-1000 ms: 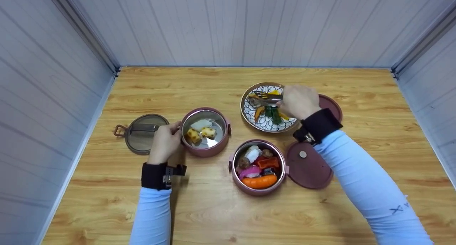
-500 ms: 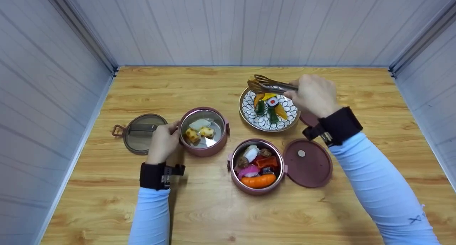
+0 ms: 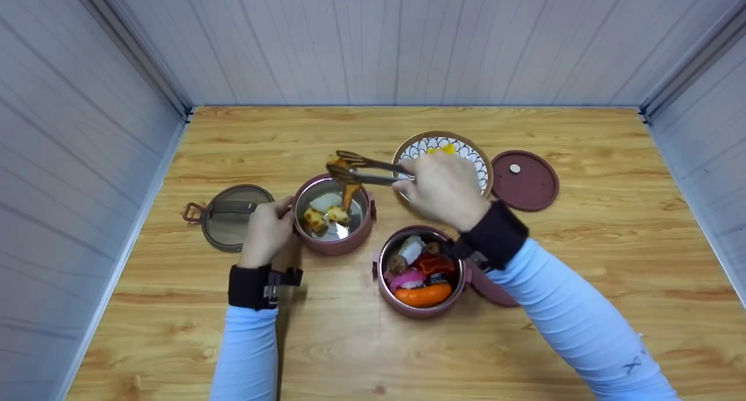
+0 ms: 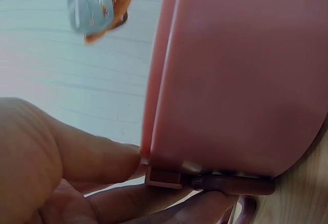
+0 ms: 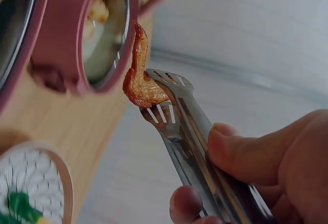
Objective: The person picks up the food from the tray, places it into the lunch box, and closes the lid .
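My right hand (image 3: 440, 188) grips metal tongs (image 3: 361, 171) that pinch an orange-brown piece of food (image 3: 348, 194) over the left pink container (image 3: 333, 215). In the right wrist view the tongs (image 5: 179, 131) clamp the food piece (image 5: 139, 78) just beside the container's rim (image 5: 110, 34). My left hand (image 3: 267, 232) holds the left side of that container, fingers curled at its latch (image 4: 164, 175). Inside lie a white piece and two browned cubes. A second pink container (image 3: 421, 271) full of mixed food sits below my right wrist.
A patterned plate (image 3: 443, 153) with some food stands behind my right hand. A pink lid (image 3: 524, 179) lies to its right, another is partly hidden under my right forearm. A clear handled lid (image 3: 228, 215) lies left of my left hand. Walls enclose the wooden table (image 3: 349, 343).
My right hand lifted the tongs from the plate with a piece of food and carried it left, over the left container. The left hand has stayed on the container.
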Demonstrator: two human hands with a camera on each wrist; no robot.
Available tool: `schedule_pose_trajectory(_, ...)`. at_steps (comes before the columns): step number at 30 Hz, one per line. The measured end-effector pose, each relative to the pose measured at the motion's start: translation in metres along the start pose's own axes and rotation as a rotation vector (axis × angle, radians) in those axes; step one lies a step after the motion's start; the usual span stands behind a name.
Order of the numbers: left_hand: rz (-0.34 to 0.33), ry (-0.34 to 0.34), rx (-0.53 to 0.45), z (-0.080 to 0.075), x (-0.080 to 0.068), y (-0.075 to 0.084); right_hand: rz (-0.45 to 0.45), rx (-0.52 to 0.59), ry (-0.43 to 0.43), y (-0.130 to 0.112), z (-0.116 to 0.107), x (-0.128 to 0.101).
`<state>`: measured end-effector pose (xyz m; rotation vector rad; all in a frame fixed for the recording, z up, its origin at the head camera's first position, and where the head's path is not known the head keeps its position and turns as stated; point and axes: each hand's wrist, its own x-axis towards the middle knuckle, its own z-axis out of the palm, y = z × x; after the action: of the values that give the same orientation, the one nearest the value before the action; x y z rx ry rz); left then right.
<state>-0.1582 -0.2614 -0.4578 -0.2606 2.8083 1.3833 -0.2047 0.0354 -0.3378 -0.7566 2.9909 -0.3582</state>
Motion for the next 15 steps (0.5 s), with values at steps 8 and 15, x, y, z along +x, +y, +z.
schedule_pose_trajectory(8, 0.017, 0.002, -0.01, 0.0, -0.001, 0.002, -0.093, -0.102, 0.098, -0.024, 0.032, 0.003)
schedule_pose_trajectory(15, 0.007, 0.006, -0.017, 0.0, -0.001, 0.001, -0.104, -0.21, 0.111, -0.034, 0.048, 0.002)
